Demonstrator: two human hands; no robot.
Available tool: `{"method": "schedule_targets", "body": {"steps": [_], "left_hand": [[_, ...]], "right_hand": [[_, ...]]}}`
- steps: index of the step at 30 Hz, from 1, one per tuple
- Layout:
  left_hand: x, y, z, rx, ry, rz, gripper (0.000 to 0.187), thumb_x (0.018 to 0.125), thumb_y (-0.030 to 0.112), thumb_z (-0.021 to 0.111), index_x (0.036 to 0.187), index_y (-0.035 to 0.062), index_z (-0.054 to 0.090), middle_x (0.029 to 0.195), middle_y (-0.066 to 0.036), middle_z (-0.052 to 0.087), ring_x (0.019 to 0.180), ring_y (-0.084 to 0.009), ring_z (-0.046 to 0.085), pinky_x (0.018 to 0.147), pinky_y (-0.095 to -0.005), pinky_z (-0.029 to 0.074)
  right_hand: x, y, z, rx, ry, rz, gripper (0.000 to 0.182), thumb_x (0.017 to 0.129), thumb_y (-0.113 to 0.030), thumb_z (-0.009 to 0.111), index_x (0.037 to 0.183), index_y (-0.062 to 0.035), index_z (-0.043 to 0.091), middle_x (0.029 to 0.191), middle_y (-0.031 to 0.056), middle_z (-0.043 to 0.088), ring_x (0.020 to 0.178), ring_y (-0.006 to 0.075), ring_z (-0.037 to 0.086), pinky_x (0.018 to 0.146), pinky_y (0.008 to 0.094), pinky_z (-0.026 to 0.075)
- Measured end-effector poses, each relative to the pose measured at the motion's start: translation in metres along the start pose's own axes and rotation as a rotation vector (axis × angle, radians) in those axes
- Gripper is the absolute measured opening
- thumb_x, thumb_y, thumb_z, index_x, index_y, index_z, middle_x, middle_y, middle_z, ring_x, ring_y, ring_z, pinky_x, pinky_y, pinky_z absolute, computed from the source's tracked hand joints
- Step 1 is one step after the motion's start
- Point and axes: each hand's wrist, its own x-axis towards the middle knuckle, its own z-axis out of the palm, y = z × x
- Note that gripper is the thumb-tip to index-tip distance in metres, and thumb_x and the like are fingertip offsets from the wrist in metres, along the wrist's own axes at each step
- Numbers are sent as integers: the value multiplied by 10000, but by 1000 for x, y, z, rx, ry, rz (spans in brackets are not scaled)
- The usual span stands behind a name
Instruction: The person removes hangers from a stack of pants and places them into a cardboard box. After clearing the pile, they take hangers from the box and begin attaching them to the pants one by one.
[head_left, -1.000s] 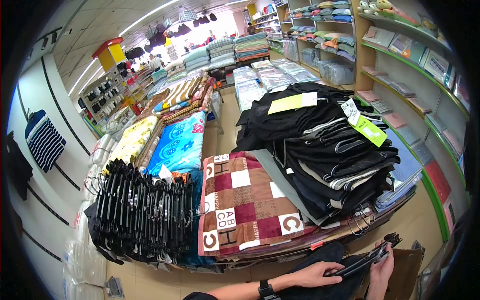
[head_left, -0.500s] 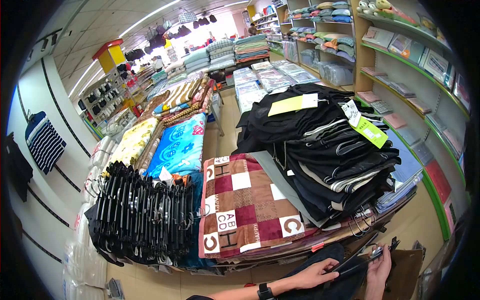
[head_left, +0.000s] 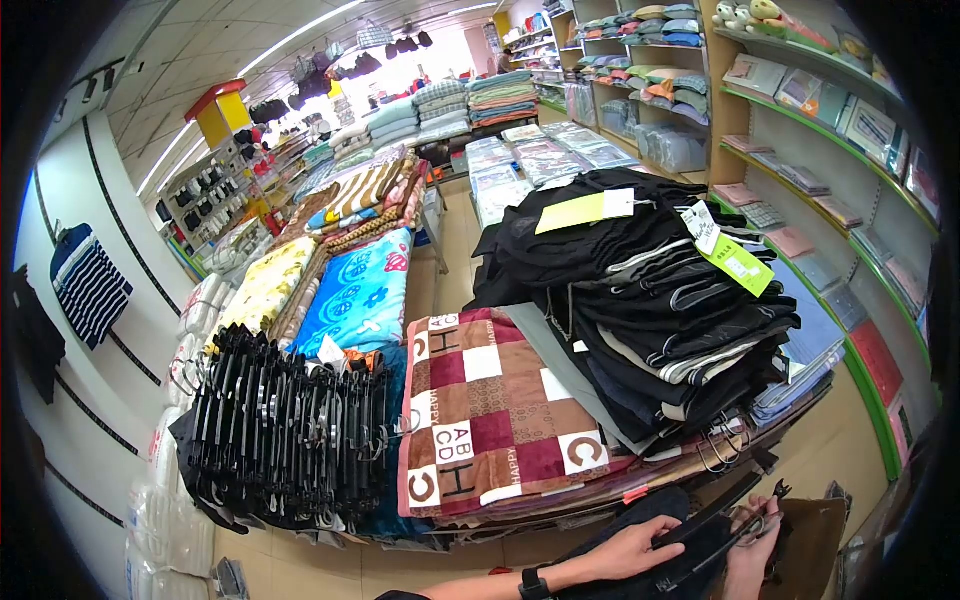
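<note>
At the lower right, my left hand (head_left: pixel 635 550), with a dark band on the wrist, is closed on a black hanger (head_left: pixel 715 515). My right hand (head_left: pixel 755 540) grips the same hanger farther right, fingers curled near its metal hook. Below my hands there is dark cloth (head_left: pixel 635 520), partly hidden by my left arm. Straight ahead of them lies a brown and maroon checked blanket (head_left: pixel 510 410) with letters on it. A tall pile of folded black garments (head_left: pixel 640 280) with lime tags rests beyond. To the left, many black hangers (head_left: pixel 290 430) are packed in a row.
A cardboard box (head_left: pixel 815 540) stands on the floor by my right hand. Metal hooks (head_left: pixel 725 445) jut from the table edge. Shelves (head_left: pixel 840 150) run along the right side. A blue patterned blanket (head_left: pixel 355 290) lies behind the hanger row.
The black hanger has turned and risen slightly between my hands, and its dark bar shows more. My right hand has shifted a little left and its fingers have changed position.
</note>
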Motion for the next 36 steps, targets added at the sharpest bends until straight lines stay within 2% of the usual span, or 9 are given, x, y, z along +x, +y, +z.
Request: {"method": "schedule_targets", "body": {"steps": [5, 7, 10, 13, 18, 23, 26, 28, 36], "left_hand": [[-2, 7, 11, -26, -39, -58, 661, 1020, 511, 616, 1436, 16, 479, 1117, -121, 678, 742, -121, 528, 665, -297, 450], [0, 1, 11, -45, -92, -89, 668, 1022, 525, 604, 1435, 15, 479, 1093, -85, 664, 761, -113, 531, 682, -295, 452], [1, -7, 15, -161, -105, -109, 672, 1026, 529, 596, 1438, 14, 471, 1089, -53, 645, 818, -103, 529, 735, -276, 455], [5, -9, 14, -317, -178, -132, 820, 981, 614, 613, 1479, -9, 420, 1250, -188, 661, 969, -161, 558, 846, -323, 468], [6, -4, 16, -83, -202, -76, 892, 955, 578, 666, 1537, 1, 315, 1147, -144, 627, 918, -150, 527, 829, -310, 459], [8, 17, 14, -242, -335, -181, 883, 926, 336, 763, 1570, -2, 262, 1078, -51, 546, 904, -115, 506, 801, -262, 439], [0, 43, 12, -233, -323, -243, 1002, 913, 489, 777, 1580, -26, 236, 1223, -201, 587, 1114, -194, 594, 902, -328, 515], [-2, 50, 12, -300, -312, -261, 1019, 894, 475, 805, 1567, -46, 244, 1218, -179, 589, 1091, -205, 586, 899, -333, 511], [-7, 30, 26, -352, -297, -24, 1121, 850, 445, 834, 1596, -60, 166, 1197, -175, 573, 1055, -232, 570, 881, -334, 496]], "right_hand": [[7, 16, -18, 9, -204, 115, 289, 1025, -421, 615, 1021, -132, 626, 887, -16, 653, 808, 150, 625, 719, 318, 515], [-4, 21, 15, 88, 146, 162, 338, 1027, -409, 606, 1106, -82, 636, 1011, 53, 693, 961, 196, 657, 890, 357, 545], [5, 29, 6, 106, 83, 60, 392, 1023, -411, 603, 1171, -49, 627, 1095, 99, 696, 1032, 234, 662, 1008, 400, 525], [10, 30, 4, 93, 103, -3, 375, 1022, -409, 603, 1149, -58, 638, 1066, 87, 700, 1006, 221, 666, 966, 382, 544], [4, 21, 10, 71, 96, 34, 361, 1023, -413, 611, 1114, -66, 652, 1034, 78, 706, 933, 197, 666, 886, 354, 571], [4, 19, 3, -7, -6, 4, 386, 1012, -447, 643, 1107, -73, 657, 1009, 63, 707, 849, 164, 660, 799, 310, 587], [0, 15, 7, 78, -81, 92, 392, 1004, -457, 659, 1098, -76, 657, 980, 57, 703, 829, 151, 659, 777, 292, 589], [-10, 19, 18, 72, 111, -40, 392, 1011, -460, 645, 1085, -75, 651, 978, 56, 696, 837, 160, 660, 793, 313, 592], [-7, 19, 8, 103, 47, 41, 549, 965, -605, 628, 1166, -95, 638, 1055, 72, 693, 902, 198, 657, 856, 355, 577]]}}
